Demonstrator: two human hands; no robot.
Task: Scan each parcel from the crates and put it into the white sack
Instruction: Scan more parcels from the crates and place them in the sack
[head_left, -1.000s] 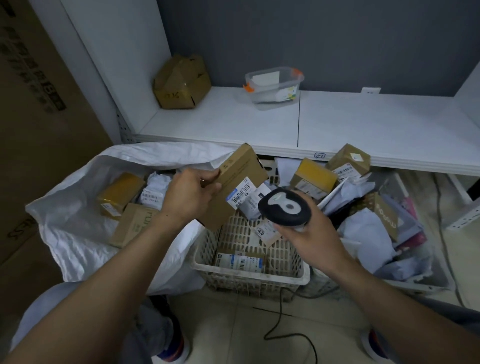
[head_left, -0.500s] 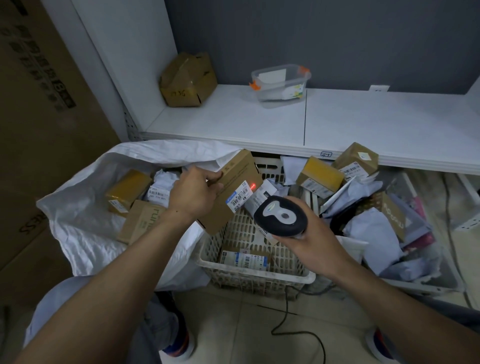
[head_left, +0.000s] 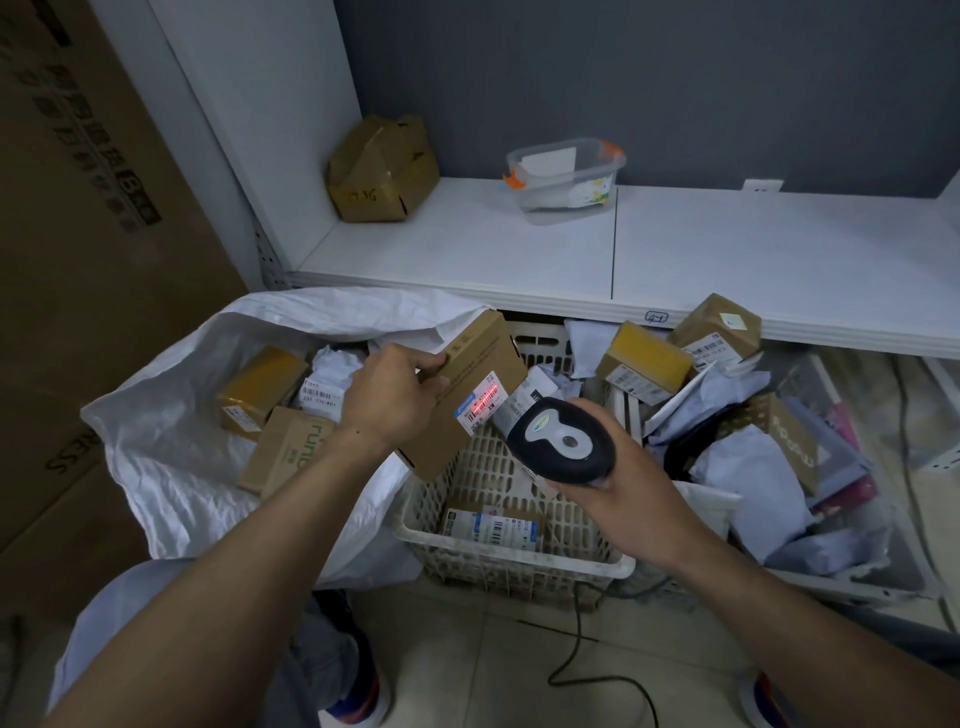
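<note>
My left hand (head_left: 389, 397) grips a flat brown cardboard parcel (head_left: 467, 384) held tilted over the gap between the white sack (head_left: 171, 457) and the white lattice crate (head_left: 519, 556). A red scan line lies across the parcel's barcode label. My right hand (head_left: 618, 499) holds the black and white barcode scanner (head_left: 563, 448), aimed at that label from just to its right. Several boxes and a white mailer lie inside the sack. One labelled parcel (head_left: 491, 525) lies in the lattice crate. A second crate (head_left: 862, 582) on the right is piled with boxes and mailers.
A white shelf (head_left: 727, 260) runs behind the crates, with a crumpled cardboard box (head_left: 382, 171) and a clear plastic tub (head_left: 566, 174) on it. Large cardboard cartons (head_left: 78, 260) stand at the left. The scanner cable (head_left: 587, 665) trails over the tiled floor between my feet.
The scanner has come closer to the parcel, and the red scan line now falls on the barcode label. The parcel has shifted slightly left and down in my left hand.
</note>
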